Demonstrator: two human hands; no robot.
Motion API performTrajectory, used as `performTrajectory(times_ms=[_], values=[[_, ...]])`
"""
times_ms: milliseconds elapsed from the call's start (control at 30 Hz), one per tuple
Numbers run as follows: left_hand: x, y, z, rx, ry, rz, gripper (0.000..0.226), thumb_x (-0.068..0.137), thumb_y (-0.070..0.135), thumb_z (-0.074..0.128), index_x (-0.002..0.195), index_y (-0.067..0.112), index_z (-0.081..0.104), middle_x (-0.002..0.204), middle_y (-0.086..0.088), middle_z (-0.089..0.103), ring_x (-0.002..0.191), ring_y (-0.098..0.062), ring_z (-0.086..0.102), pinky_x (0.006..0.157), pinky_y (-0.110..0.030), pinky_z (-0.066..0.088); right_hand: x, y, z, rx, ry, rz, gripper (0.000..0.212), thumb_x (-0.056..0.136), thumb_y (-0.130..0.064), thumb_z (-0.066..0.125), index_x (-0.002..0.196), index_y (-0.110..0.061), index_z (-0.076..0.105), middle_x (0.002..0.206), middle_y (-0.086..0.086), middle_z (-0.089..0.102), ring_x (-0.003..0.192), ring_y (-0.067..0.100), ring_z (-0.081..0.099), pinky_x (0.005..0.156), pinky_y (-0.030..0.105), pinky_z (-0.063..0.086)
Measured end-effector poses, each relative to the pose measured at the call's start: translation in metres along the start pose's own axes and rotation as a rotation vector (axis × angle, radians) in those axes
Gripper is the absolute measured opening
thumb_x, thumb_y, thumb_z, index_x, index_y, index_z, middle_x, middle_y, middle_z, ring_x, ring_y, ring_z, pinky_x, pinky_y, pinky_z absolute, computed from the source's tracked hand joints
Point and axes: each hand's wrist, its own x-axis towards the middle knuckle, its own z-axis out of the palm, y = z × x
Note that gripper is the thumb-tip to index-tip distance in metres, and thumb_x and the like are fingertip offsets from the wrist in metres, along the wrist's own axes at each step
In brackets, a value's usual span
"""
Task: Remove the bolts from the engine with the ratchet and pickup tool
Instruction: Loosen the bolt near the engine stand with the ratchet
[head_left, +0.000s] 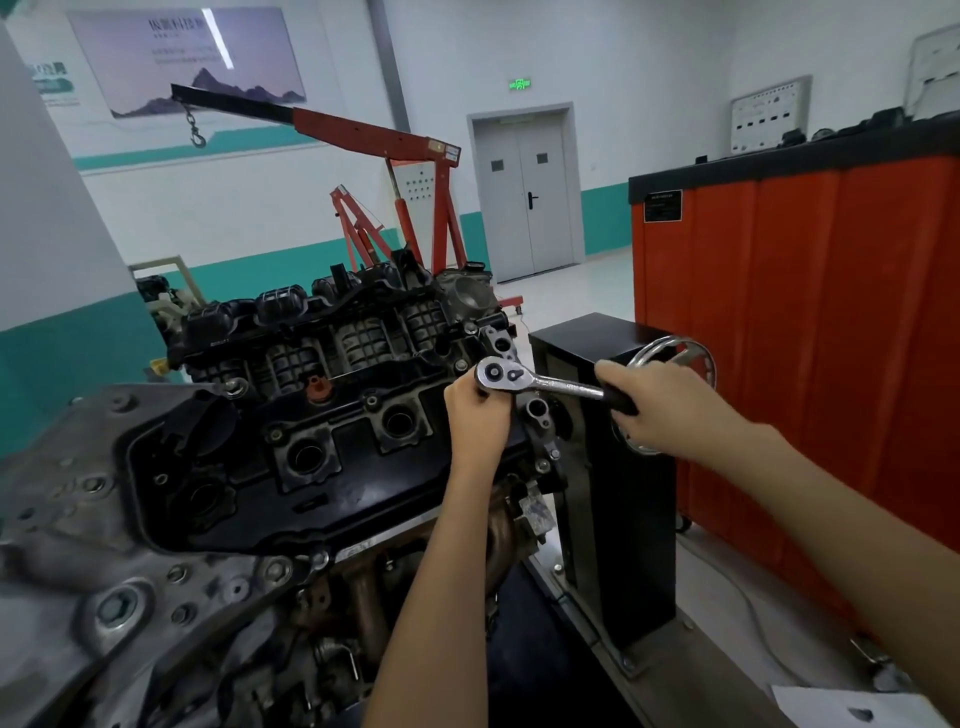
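Note:
A black engine (322, 415) on a stand fills the left and centre. Its valve cover has open round wells and small bolts (372, 401) along the edges. A chrome ratchet (540, 382) lies level over the engine's right end. My left hand (475, 415) is curled under the ratchet head and holds it from below; what sits beneath the head is hidden. Further right, my right hand (660, 402) grips the black handle of the ratchet. No pickup tool is in view.
The stand's black post (618, 499) with a silver handwheel (675, 358) stands right of the engine. An orange cabinet (810, 332) lines the right side. A red engine hoist (415, 171) stands behind, before a grey double door (524, 197). White paper (852, 709) lies bottom right.

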Motion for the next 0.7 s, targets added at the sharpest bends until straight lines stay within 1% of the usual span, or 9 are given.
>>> performTrajectory(times_ms=[67, 167, 267, 300, 367, 433, 500, 600, 700], values=[[0.000, -0.002, 0.000, 0.014, -0.036, 0.020, 0.052, 0.080, -0.011, 0.049, 0.048, 0.029, 0.046, 0.045, 0.015, 0.044, 0.047, 0.001, 0.036, 0.048, -0.011, 0.029, -0.028, -0.022, 0.024, 0.307, 0.003, 0.147, 0.017, 0.085, -0.012, 0.061, 0.095, -0.018, 0.048, 0.062, -0.007, 0.045, 0.055, 0.014, 0.052, 0.050, 0.024, 0.038], [0.001, -0.005, 0.003, 0.036, -0.078, 0.040, 0.040, 0.079, -0.012, 0.052, 0.051, 0.015, 0.042, 0.047, 0.014, 0.039, 0.049, 0.001, 0.031, 0.049, -0.015, 0.027, -0.062, -0.084, 0.058, 0.911, 0.008, 0.371, 0.026, 0.083, -0.001, 0.060, 0.085, -0.025, 0.049, 0.059, 0.000, 0.049, 0.042, 0.004, 0.047, 0.041, 0.017, 0.037], [0.004, -0.008, 0.004, 0.001, -0.025, 0.011, 0.055, 0.084, -0.010, 0.056, 0.050, 0.028, 0.036, 0.045, 0.016, 0.035, 0.053, 0.000, 0.027, 0.054, -0.020, 0.027, -0.054, -0.137, 0.078, 1.093, 0.074, 0.456, 0.027, 0.084, -0.006, 0.056, 0.101, -0.027, 0.053, 0.070, 0.006, 0.057, 0.055, 0.009, 0.056, 0.049, 0.023, 0.046], [0.004, -0.009, 0.004, -0.024, -0.016, -0.011, 0.057, 0.084, -0.009, 0.056, 0.048, 0.029, 0.033, 0.045, 0.017, 0.032, 0.057, -0.002, 0.025, 0.057, -0.024, 0.028, -0.053, -0.144, 0.079, 1.102, 0.067, 0.461, 0.029, 0.085, -0.007, 0.055, 0.107, -0.025, 0.053, 0.075, 0.007, 0.059, 0.059, 0.011, 0.058, 0.052, 0.024, 0.049], [0.005, -0.008, 0.003, -0.064, -0.012, -0.064, 0.050, 0.081, 0.001, 0.057, 0.044, 0.029, 0.038, 0.046, 0.016, 0.033, 0.061, -0.007, 0.026, 0.062, -0.029, 0.027, -0.054, -0.131, 0.073, 1.070, 0.030, 0.424, 0.029, 0.084, -0.005, 0.056, 0.109, -0.020, 0.054, 0.070, 0.004, 0.057, 0.055, 0.005, 0.055, 0.052, 0.025, 0.047], [0.004, -0.007, 0.000, -0.017, -0.059, -0.002, 0.046, 0.078, 0.004, 0.057, 0.044, 0.033, 0.043, 0.044, 0.016, 0.038, 0.054, -0.002, 0.029, 0.057, -0.021, 0.030, -0.059, -0.093, 0.058, 0.925, -0.067, 0.329, 0.033, 0.084, -0.001, 0.058, 0.109, -0.021, 0.054, 0.065, 0.000, 0.054, 0.048, 0.004, 0.051, 0.046, 0.019, 0.042], [0.000, -0.004, -0.001, 0.057, -0.134, 0.101, 0.055, 0.080, -0.005, 0.055, 0.046, 0.037, 0.045, 0.045, 0.015, 0.042, 0.047, -0.001, 0.034, 0.051, -0.012, 0.028, -0.053, -0.047, 0.037, 0.639, -0.153, 0.226, 0.035, 0.087, -0.006, 0.059, 0.109, -0.031, 0.049, 0.071, -0.001, 0.055, 0.050, 0.006, 0.053, 0.047, 0.019, 0.044], [0.004, -0.001, 0.001, 0.046, -0.078, 0.071, 0.060, 0.085, -0.007, 0.054, 0.043, 0.034, 0.043, 0.043, 0.013, 0.038, 0.046, -0.002, 0.031, 0.050, -0.016, 0.025, -0.021, -0.010, 0.010, 0.158, -0.092, 0.051, 0.023, 0.088, -0.015, 0.056, 0.106, -0.026, 0.047, 0.070, -0.007, 0.050, 0.062, 0.016, 0.055, 0.060, 0.029, 0.049], [0.006, -0.004, 0.002, 0.012, -0.036, 0.002, 0.061, 0.089, -0.003, 0.055, 0.041, 0.032, 0.038, 0.043, 0.013, 0.035, 0.047, -0.003, 0.030, 0.051, -0.017, 0.025, -0.020, -0.018, 0.019, 0.239, -0.082, 0.052, 0.017, 0.087, -0.013, 0.056, 0.094, -0.023, 0.043, 0.068, -0.001, 0.054, 0.062, 0.021, 0.057, 0.060, 0.037, 0.052]])
